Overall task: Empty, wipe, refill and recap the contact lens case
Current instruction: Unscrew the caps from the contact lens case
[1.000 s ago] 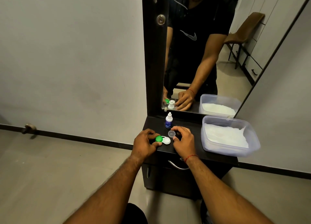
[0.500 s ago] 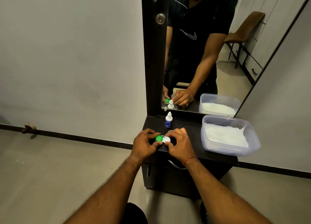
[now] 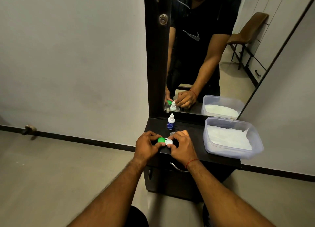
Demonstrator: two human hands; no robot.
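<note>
Your two forearms reach forward from the bottom of the view to the front edge of the dark surface (image 3: 196,133). Your left hand (image 3: 147,145) lies knuckles up with its fingers curled, thumb and fingertips gripping the green cap (image 3: 161,139) of the contact lens case (image 3: 165,141). Your right hand (image 3: 181,147), wrist bent slightly inward, pinches the case's white end (image 3: 169,142) between thumb and curled fingers. A red thread (image 3: 191,162) circles the right wrist. The case lies flat near the front edge, toward the front left corner, with the green end on the left and the white end on the right.

Just behind your right fingertips, a small translucent round piece (image 3: 172,134) sits on the surface; whether it is a cap cannot be told. Farther back, near the back edge on the left, a small white dropper bottle (image 3: 170,122) stands upright. It has a blue label whose writing is too small to read.

A clear plastic container (image 3: 233,138) holding white tissue occupies the right side of the surface, from near the back edge almost to the front edge.

Along the back edge stands a mirror (image 3: 247,69). It reflects both hands, the bottle and the container. It also reflects a black shirt with a white swoosh logo (image 3: 191,35), the only legible mark.
</note>
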